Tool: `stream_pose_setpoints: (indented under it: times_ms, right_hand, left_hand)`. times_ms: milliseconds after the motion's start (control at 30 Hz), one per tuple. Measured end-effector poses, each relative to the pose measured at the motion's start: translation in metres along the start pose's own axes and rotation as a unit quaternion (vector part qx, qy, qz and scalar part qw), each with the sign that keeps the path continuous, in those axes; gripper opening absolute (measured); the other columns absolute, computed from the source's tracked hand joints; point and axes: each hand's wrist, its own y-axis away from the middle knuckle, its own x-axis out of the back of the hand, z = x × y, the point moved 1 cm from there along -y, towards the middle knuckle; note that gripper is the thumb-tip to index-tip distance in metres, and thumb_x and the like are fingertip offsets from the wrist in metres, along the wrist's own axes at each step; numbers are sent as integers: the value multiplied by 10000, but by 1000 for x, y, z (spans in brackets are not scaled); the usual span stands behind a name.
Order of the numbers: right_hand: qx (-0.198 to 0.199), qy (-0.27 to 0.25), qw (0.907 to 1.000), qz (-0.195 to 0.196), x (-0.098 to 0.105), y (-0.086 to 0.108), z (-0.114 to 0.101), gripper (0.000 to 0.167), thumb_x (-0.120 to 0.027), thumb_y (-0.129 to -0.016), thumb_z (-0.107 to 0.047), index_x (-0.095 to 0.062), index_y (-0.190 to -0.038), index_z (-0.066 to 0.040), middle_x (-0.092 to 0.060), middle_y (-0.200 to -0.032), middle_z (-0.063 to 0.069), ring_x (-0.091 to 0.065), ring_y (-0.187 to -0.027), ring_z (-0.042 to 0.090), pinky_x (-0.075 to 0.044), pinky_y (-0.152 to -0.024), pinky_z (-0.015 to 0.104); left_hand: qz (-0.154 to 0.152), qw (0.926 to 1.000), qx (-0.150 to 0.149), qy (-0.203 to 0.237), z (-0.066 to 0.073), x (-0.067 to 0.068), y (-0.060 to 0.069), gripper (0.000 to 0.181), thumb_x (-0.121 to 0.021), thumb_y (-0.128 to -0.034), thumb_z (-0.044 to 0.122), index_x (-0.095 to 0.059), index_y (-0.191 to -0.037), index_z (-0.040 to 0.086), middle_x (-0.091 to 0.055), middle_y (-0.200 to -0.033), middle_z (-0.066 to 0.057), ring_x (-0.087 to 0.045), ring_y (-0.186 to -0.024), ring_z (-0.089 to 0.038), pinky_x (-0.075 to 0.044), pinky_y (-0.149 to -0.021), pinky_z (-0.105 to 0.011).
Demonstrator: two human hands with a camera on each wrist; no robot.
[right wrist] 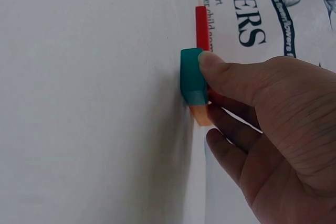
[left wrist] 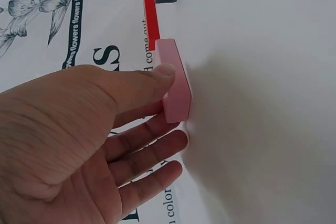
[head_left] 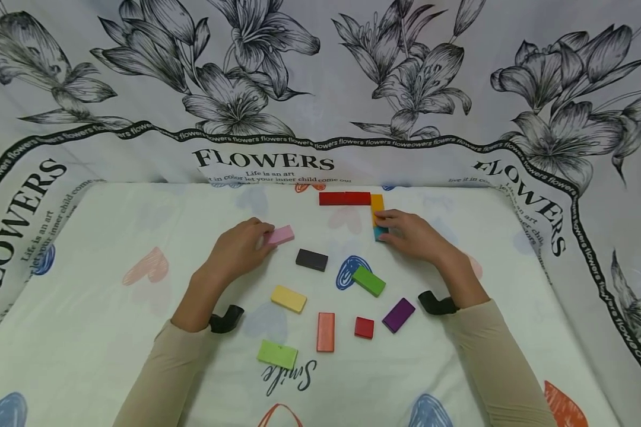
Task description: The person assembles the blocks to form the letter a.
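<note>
Cloth (head_left: 85, 332) underlies our work. Our left hand (head_left: 237, 249) pinches the pink block (head_left: 282, 234), apart from the red row (head_left: 344, 198); our right hand (head_left: 413, 237) pinches the teal block (right wrist: 192, 72) against the orange block (head_left: 377, 203); uneven pressure could skew that join.

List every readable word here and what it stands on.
"FLOWERS", three times: backdrop cloth.
"flowers flowers", repeated: wavy black band.
"Life is an art": backdrop cloth, under "FLOWERS".
"t in color let your inner child come out": backdrop cloth, below that.
"live it in co": backdrop cloth, right; the rest too small.
"Smile", upside down in the head view: table covering.
</note>
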Motion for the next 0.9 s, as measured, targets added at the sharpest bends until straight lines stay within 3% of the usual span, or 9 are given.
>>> stream_pose_setpoints:
  times_ms: [367,500,733,900]
  right_hand:
    - [22,-25,10000,21,0,2,2,475,-710,-1021,-177,-608,-1458,-21,-550,-1596,144,-457,-1528,393,-385,-1256,575]
    - [26,2,10000,8,-1,1,1,474,-705,-1024,-179,-605,-1460,-21,-548,-1597,145,-458,-1524,400,-386,-1252,582]
    - [63,-39,10000,-13,1,0,0,471,-705,-1023,-173,-607,-1457,-18,-547,-1598,145,-456,-1529,393,-380,-1261,574]
    - [15,-19,10000,-5,1,0,0,466,-705,-1023,-171,-614,-1454,-18,-544,-1599,149,-454,-1527,402,-381,-1257,583]
  left_hand:
    - [-42,10000,-16,0,0,-1,1,403,-736,-985,158,-690,-1357,12,-739,-1213,-184,-702,-1099,-331,-594,-955,-506]
    - [-203,9997,-27,-134,1,0,3,507,-748,-980,228,-639,-1456,93,-735,-1158,-152,-674,-999,-290,-591,-866,-466]
    - [-545,9983,-85,-206,0,0,5,598,-703,-962,239,-567,-1544,211,-656,-957,-95,-544,-789,-210,-435,-666,-321]
    - [-601,9976,-232,-246,1,0,3,629,-693,-926,261,-571,-1541,210,-638,-928,-81,-539,-761,-208,-403,-648,-316]
